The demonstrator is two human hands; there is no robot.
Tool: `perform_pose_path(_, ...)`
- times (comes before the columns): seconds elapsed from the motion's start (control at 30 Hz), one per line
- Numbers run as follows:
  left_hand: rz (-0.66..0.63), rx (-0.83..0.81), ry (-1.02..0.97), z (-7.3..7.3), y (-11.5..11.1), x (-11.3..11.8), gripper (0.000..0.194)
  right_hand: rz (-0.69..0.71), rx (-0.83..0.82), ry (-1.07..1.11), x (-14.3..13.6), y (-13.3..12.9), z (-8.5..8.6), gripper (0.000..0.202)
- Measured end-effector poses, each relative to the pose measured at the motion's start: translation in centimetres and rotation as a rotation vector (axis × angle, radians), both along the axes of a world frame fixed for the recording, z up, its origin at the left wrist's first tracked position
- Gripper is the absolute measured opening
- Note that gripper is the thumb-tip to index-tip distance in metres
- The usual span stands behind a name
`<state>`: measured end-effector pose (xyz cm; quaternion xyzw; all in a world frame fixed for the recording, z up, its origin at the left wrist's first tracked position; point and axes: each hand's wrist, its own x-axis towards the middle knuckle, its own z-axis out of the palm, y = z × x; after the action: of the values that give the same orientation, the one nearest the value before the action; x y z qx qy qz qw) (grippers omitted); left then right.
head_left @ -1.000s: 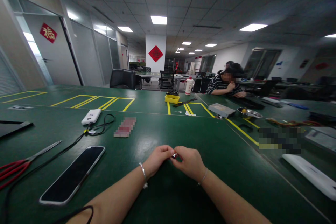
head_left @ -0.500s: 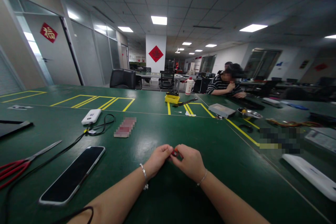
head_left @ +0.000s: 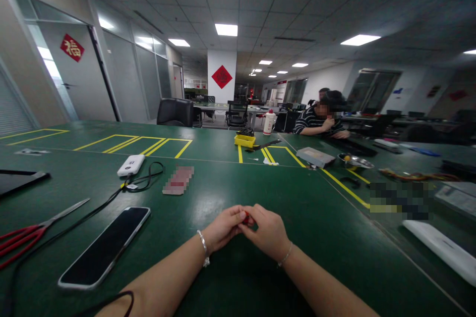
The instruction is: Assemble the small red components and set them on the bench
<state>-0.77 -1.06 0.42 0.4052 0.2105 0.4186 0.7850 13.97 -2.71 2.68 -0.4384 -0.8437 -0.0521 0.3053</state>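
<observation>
The fingertips of the bare left hand (head_left: 224, 228) and bare right hand (head_left: 268, 230) have been brought closer together; the earlier silvery glint and orange patch at the small red object (head_left: 246, 217) are now hidden.

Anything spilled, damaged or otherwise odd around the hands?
Nothing looks spilled. One oddity: a thin black cable loops in front of the left forearm, where it might snag. The small red piece between the left hand and right hand is mostly hidden, so damage there can't be judged.
</observation>
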Motion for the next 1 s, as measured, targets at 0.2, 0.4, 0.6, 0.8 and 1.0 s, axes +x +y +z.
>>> perform_pose_path(0.2,-0.003,-0.004,0.01,0.51,-0.13,0.12,0.019,0.011,0.05,-0.03,0.29,0.27,-0.43,0.026)
perform_pose_path(0.4,0.08,0.043,0.066,0.59,0.08,-0.04,0.015,0.01,0.059,0.057,0.22,0.34,-0.36,0.033)
perform_pose_path(0.6,0.127,0.055,0.106,0.7,-0.02,0.04,0.019,0.028,0.028,0.096,0.19,0.37,-0.2,0.018)
perform_pose_path(0.8,0.151,0.073,0.146,0.95,-0.19,0.07,0.016,0.023,-0.027,0.123,0.23,0.39,-0.2,0.018)
perform_pose_path(1.0,0.162,0.092,0.186,0.64,-0.04,0.15,0.017,0.026,-0.018,0.047,0.26,0.36,-0.08,0.019)
